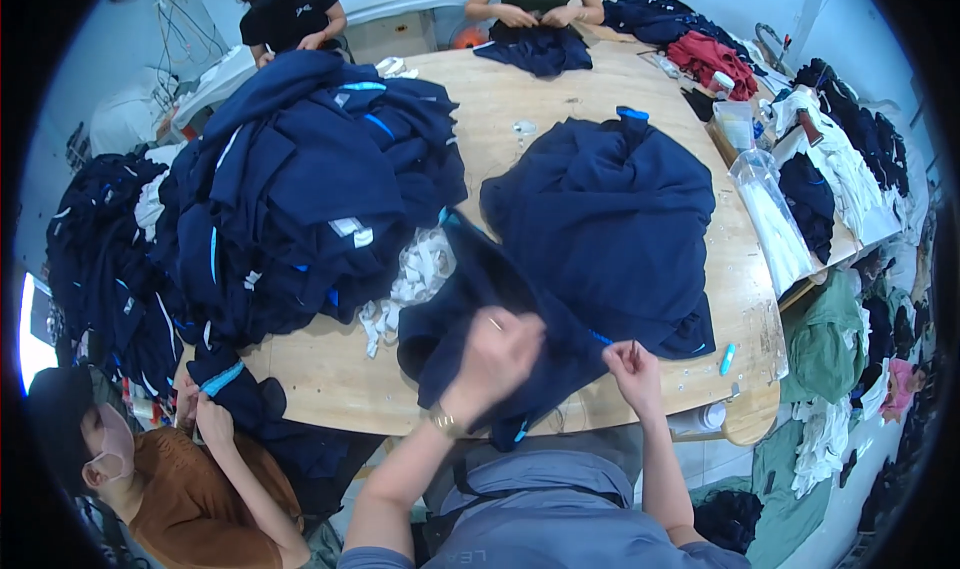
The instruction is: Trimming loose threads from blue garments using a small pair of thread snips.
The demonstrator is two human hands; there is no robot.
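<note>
A navy garment with light blue trim lies spread at the table's near edge in front of me. My left hand, with a gold-coloured watch at its wrist, is over this garment. Its fingers are curled in and slightly blurred, and whatever they may hold is hidden. At the garment's right corner, the fingers of my right hand are pinched together on its edge. A thin dark bit shows between those fingertips, too small to name. Just beyond lies a heap of navy garments.
A taller navy garment pile covers the table's left side, with white scraps in a clear bag beside it. A turquoise marker-like stick lies at right. One co-worker handles a garment at left; two others work across the table.
</note>
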